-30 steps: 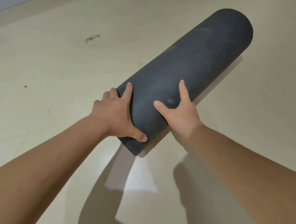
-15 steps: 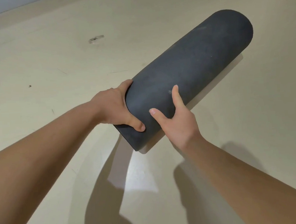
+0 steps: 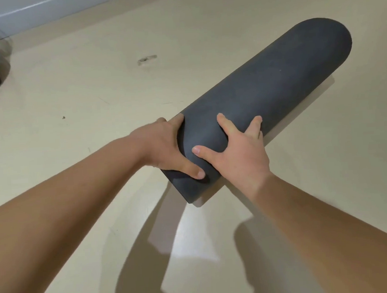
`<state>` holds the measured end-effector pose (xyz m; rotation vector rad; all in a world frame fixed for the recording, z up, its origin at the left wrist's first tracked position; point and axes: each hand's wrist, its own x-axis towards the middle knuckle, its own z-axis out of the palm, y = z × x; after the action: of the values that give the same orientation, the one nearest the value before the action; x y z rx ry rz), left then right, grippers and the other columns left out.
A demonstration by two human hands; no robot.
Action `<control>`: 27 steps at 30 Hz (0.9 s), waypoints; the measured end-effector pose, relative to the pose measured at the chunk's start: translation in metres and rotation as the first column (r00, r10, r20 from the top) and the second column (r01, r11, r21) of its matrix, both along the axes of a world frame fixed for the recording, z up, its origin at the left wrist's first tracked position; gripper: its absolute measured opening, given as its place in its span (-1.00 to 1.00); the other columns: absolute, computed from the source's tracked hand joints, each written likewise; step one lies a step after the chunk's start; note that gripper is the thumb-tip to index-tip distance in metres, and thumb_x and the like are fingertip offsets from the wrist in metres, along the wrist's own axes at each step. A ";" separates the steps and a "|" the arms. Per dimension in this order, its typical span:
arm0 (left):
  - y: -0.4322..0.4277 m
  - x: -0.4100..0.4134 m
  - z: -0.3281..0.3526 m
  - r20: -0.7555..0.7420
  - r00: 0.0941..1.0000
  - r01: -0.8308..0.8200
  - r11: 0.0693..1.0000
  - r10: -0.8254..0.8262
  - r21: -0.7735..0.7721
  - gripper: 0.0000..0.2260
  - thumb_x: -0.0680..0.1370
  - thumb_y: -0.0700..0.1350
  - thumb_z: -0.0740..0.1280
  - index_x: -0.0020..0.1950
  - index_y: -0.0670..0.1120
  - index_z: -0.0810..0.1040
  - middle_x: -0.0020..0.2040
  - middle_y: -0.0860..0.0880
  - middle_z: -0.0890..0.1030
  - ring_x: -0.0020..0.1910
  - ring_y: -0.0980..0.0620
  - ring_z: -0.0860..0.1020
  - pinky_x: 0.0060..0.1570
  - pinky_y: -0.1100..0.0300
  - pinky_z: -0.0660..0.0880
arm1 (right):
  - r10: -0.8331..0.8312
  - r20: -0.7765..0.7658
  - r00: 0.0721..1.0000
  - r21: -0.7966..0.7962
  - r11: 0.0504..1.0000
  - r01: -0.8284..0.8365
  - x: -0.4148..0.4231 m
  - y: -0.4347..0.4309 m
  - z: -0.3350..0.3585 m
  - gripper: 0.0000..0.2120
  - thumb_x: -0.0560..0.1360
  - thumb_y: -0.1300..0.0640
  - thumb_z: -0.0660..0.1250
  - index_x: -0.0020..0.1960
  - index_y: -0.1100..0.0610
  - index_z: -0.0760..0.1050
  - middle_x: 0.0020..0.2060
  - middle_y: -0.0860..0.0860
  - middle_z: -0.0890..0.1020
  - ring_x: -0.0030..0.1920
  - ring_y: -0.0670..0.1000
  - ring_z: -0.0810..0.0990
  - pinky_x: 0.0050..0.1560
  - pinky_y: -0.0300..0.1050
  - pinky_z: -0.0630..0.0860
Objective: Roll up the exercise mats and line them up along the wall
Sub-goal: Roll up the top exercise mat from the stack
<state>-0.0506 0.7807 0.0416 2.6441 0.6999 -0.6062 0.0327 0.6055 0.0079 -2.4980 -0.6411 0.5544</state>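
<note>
Rolled mat point(image 3: 274, 78), on floor point(image 3: 93, 84), is clasped at near end by left hand point(image 3: 165, 145) and pressed by spread-fingered right hand point(image 3: 238, 152) just beside; outer flap point(image 3: 179, 185) under left thumb point(image 3: 195, 170) should be pinned tight.

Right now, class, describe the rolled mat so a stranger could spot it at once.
On the beige floor, out from the pale wall, lies the mat, its near end held by the left hand and right hand. It alone is a long, dark grey roll.
</note>
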 end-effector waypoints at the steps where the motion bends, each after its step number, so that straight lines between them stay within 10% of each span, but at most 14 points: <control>1: -0.008 -0.002 -0.004 0.005 1.000 -0.003 1.000 0.003 0.029 0.10 -0.04 0.54 0.52 0.38 0.16 0.25 0.09 0.02 0.46 0.02 -0.07 0.59 0.03 -0.05 0.63 | 0.002 0.001 1.000 -0.004 1.000 -0.002 0.001 -0.001 -0.001 -0.04 0.38 -0.52 0.42 0.63 -0.38 0.04 0.67 0.19 -0.20 0.66 0.32 0.02 0.44 0.18 0.46; 8: -0.009 -0.006 -0.014 0.118 0.990 -0.074 0.997 0.072 0.013 0.08 0.04 0.43 0.53 0.50 0.20 0.23 0.07 0.09 0.55 0.00 -0.05 0.61 0.02 0.00 0.63 | 0.110 -0.088 0.990 0.093 0.990 -0.102 0.002 -0.031 -0.005 -0.14 0.51 -0.38 0.40 0.62 -0.47 -0.07 0.68 0.03 -0.31 0.71 0.15 -0.11 0.63 0.13 0.19; 16: -0.006 -0.006 0.003 0.104 0.987 -0.115 0.991 0.123 -0.075 0.02 0.03 0.37 0.56 0.44 0.22 0.30 0.11 0.16 0.60 0.06 -0.05 0.63 0.08 -0.01 0.63 | 0.054 -0.221 0.974 0.296 0.955 0.014 -0.020 -0.058 -0.001 -0.41 0.67 -0.05 0.33 0.65 -0.18 0.23 0.67 -0.14 0.20 0.65 -0.19 0.07 0.49 -0.24 0.16; 23: -0.019 -0.009 0.011 0.170 0.984 -0.047 0.999 0.045 0.011 0.04 0.07 0.50 0.44 0.50 0.17 0.31 0.25 0.02 0.46 0.26 -0.10 0.48 0.19 -0.14 0.57 | 0.091 -0.216 0.972 0.240 0.970 -0.037 -0.022 -0.058 0.007 -0.39 0.65 -0.06 0.34 0.66 -0.19 0.23 0.66 -0.07 0.21 0.65 -0.12 0.12 0.45 -0.23 0.22; 27: -0.028 -0.019 0.018 0.234 0.972 -0.005 1.000 -0.001 0.024 -0.12 0.21 0.45 0.39 0.44 0.08 0.40 0.28 0.02 0.49 0.25 -0.09 0.49 0.19 -0.10 0.56 | 0.049 -0.207 0.977 0.227 0.974 -0.001 -0.024 -0.059 0.013 -0.41 0.67 -0.02 0.33 0.66 -0.17 0.26 0.49 -0.05 0.38 0.30 -0.12 0.41 0.22 -0.30 0.26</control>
<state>-0.0691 0.7527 0.0591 2.6772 0.6424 -0.2785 0.0091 0.5462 0.0209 -2.1853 -0.6164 0.7046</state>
